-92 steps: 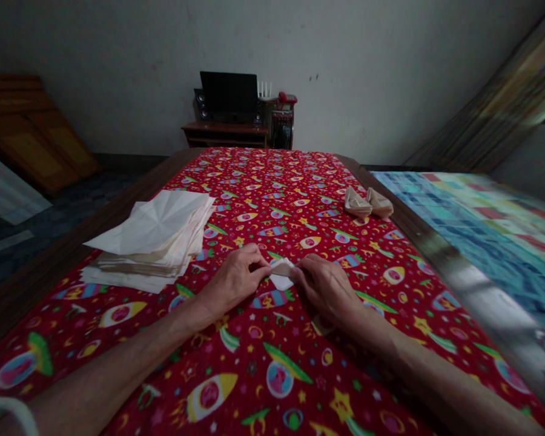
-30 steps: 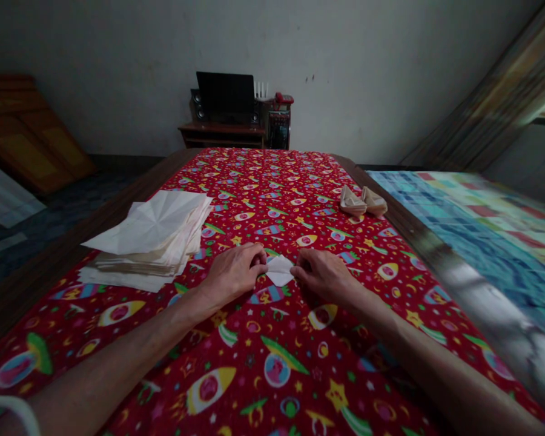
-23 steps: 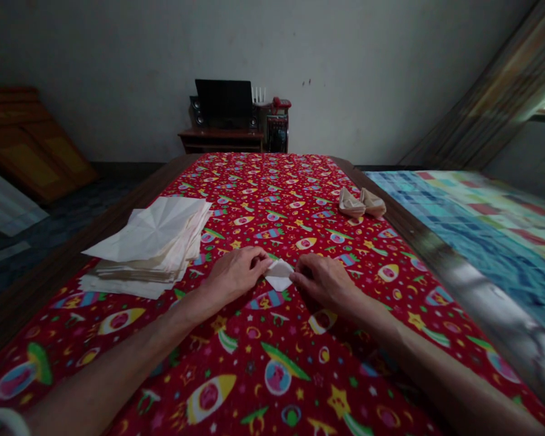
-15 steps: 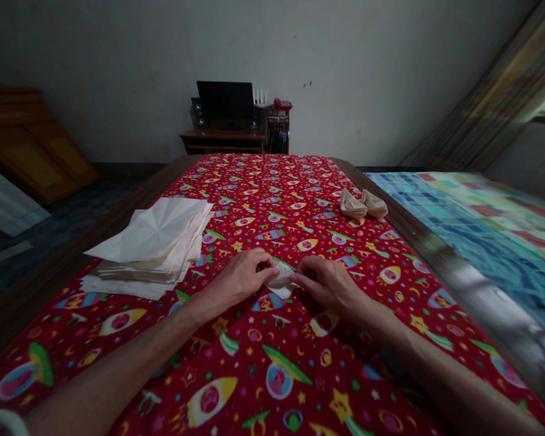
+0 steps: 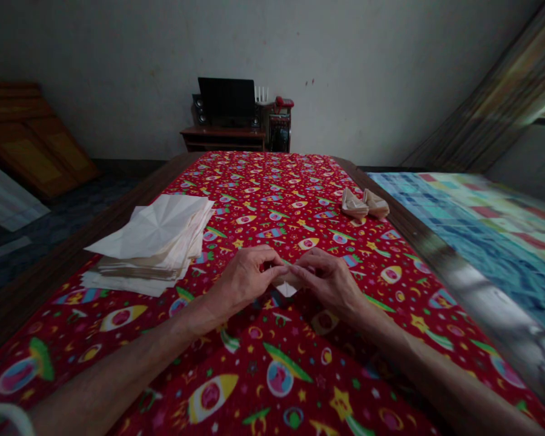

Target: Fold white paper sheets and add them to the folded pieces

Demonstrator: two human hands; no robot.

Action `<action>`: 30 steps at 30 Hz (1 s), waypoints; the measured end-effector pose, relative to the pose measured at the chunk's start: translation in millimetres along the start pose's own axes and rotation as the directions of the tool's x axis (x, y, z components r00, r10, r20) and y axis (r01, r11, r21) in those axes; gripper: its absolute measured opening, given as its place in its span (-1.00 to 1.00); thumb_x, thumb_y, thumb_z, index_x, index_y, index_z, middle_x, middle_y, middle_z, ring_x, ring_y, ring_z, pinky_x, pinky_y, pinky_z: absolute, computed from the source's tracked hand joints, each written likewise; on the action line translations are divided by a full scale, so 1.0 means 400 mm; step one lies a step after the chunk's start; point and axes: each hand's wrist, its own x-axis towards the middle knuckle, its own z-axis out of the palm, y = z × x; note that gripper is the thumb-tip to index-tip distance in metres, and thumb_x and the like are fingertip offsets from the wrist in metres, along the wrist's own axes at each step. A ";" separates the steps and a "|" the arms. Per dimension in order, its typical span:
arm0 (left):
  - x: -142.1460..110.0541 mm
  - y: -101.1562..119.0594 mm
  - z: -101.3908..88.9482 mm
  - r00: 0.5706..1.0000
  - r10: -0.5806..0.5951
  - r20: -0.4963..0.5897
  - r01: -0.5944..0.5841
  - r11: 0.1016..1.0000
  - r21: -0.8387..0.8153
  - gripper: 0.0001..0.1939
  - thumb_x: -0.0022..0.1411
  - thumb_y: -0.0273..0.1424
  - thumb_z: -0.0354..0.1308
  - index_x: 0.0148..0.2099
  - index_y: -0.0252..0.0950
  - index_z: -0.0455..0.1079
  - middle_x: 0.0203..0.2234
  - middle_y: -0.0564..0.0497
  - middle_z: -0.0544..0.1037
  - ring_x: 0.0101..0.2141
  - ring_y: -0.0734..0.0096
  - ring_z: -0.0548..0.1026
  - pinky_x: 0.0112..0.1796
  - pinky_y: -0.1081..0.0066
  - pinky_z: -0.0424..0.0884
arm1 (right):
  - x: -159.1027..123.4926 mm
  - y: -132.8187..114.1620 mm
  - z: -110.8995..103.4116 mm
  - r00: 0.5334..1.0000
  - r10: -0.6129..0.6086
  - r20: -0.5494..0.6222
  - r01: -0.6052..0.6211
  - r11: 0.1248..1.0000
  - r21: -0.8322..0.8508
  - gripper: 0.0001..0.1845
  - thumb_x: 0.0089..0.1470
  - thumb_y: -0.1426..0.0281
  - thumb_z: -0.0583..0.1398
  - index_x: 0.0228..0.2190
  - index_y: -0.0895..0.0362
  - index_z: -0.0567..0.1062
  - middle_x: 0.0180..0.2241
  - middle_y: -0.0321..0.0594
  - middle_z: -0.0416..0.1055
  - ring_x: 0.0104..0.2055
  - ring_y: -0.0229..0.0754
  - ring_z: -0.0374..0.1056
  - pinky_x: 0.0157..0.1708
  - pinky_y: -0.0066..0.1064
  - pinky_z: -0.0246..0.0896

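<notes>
Between my hands is a small piece of folded white paper (image 5: pixel 286 289), its pointed lower part showing below my fingertips. My left hand (image 5: pixel 253 269) pinches its left side with thumb and forefinger. On the other side my right hand (image 5: pixel 327 277) grips the paper the same way, the two thumbs almost meeting over it. The upper part of the paper is hidden by my fingers. To the left lies a stack of creased paper sheets (image 5: pixel 152 233). Two folded paper shapes (image 5: pixel 355 204) stand side by side toward the right edge of the cloth.
A red patterned tablecloth (image 5: pixel 272 181) covers the long table, whose dark wooden edge (image 5: pixel 418 230) shows at the right. Beyond it stand a black monitor (image 5: pixel 227 100) on a desk and a red telephone (image 5: pixel 284 103). A bed (image 5: pixel 472 230) is at the right, a wooden cabinet (image 5: pixel 31 136) at the left.
My hands have come closer together over the folded paper, the thumbs now nearly touching. Less of the paper shows, with its lower point facing me.
</notes>
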 end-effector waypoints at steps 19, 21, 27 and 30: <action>-0.005 -0.047 -0.041 0.985 -0.042 -0.167 0.050 0.998 0.043 -0.84 0.20 -0.37 0.06 -0.39 -0.31 0.37 -0.51 0.07 0.47 -0.46 0.47 0.41 -0.40 0.50 0.28 | 0.007 0.047 -0.017 0.975 0.070 -0.211 -0.062 0.997 0.042 -0.82 0.09 0.33 0.11 -0.44 0.16 0.45 -0.46 -0.25 0.42 -0.43 -0.26 0.31 -0.40 -0.46 0.19; -0.006 -0.064 -0.038 0.984 -0.075 -0.162 0.085 0.995 0.057 -0.82 0.22 -0.33 0.03 -0.36 -0.30 0.35 -0.54 0.08 0.46 -0.49 0.47 0.41 -0.42 0.50 0.28 | 0.008 0.059 -0.016 0.971 0.117 -0.209 -0.112 0.993 0.034 -0.80 0.10 0.30 0.10 -0.42 0.15 0.43 -0.50 -0.27 0.41 -0.46 -0.26 0.31 -0.44 -0.47 0.18; -0.006 -0.091 -0.037 0.986 -0.092 -0.140 0.111 0.985 0.129 -0.84 0.21 -0.34 0.01 -0.37 -0.30 0.31 -0.56 0.10 0.45 -0.51 0.47 0.41 -0.43 0.50 0.27 | 0.013 0.077 -0.020 0.963 0.188 -0.192 -0.204 0.977 -0.067 -0.77 0.09 0.28 0.05 -0.44 0.15 0.41 -0.55 -0.28 0.37 -0.51 -0.27 0.26 -0.49 -0.48 0.10; -0.006 -0.100 -0.037 0.990 -0.091 -0.108 0.115 0.964 0.240 -0.86 0.18 -0.40 0.01 -0.40 -0.30 0.30 -0.53 0.07 0.45 -0.49 0.45 0.40 -0.41 0.48 0.25 | 0.016 0.077 -0.024 0.972 0.211 -0.105 -0.228 0.954 -0.194 -0.77 0.08 0.31 0.05 -0.48 0.15 0.41 -0.57 -0.28 0.36 -0.53 -0.27 0.24 -0.50 -0.47 0.05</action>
